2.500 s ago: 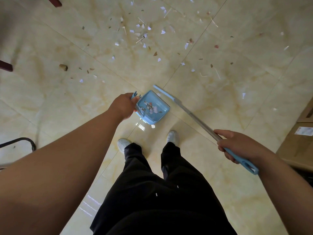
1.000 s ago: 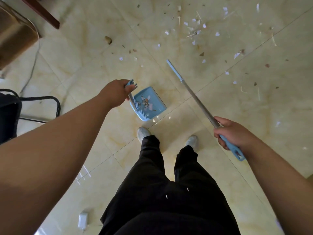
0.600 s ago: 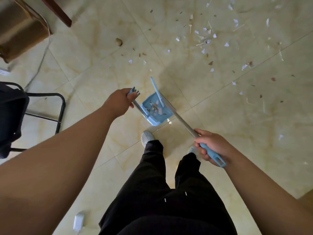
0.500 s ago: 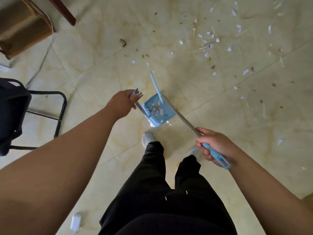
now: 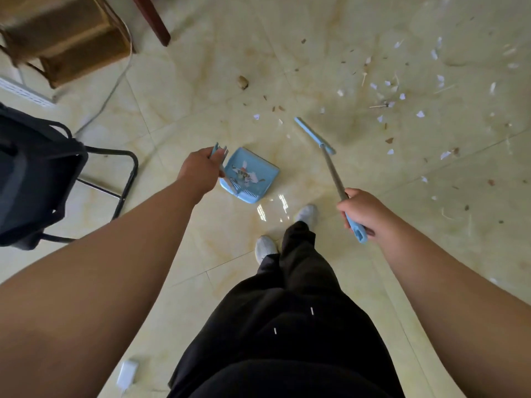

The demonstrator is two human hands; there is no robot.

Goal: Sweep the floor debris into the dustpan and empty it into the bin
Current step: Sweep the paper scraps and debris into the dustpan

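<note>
My left hand (image 5: 199, 169) grips the top of the long handle of a light blue dustpan (image 5: 260, 179), which hangs above the tiled floor with paper scraps and bits inside it. My right hand (image 5: 363, 209) is closed around the blue grip of a broom (image 5: 333, 170) with a metal shaft; its narrow blue head (image 5: 311, 134) points up and left, off to the right of the pan. Floor debris (image 5: 390, 104), white paper bits, brown flakes and thin sticks, is scattered over the tiles at the upper right. No bin is in view.
A black metal-framed chair (image 5: 126, 182) with a dark bag stands at the left. A brown wooden stool (image 5: 71, 38) and a dark red furniture leg (image 5: 153, 20) are at the top left, with a cable on the floor. A small white object (image 5: 126, 373) lies bottom left. My feet stand below the pan.
The view has swung left, bringing the chair and stool further in. The broom head, which lay across the dustpan half a second ago, has swung out to its right. The pan stays held.
</note>
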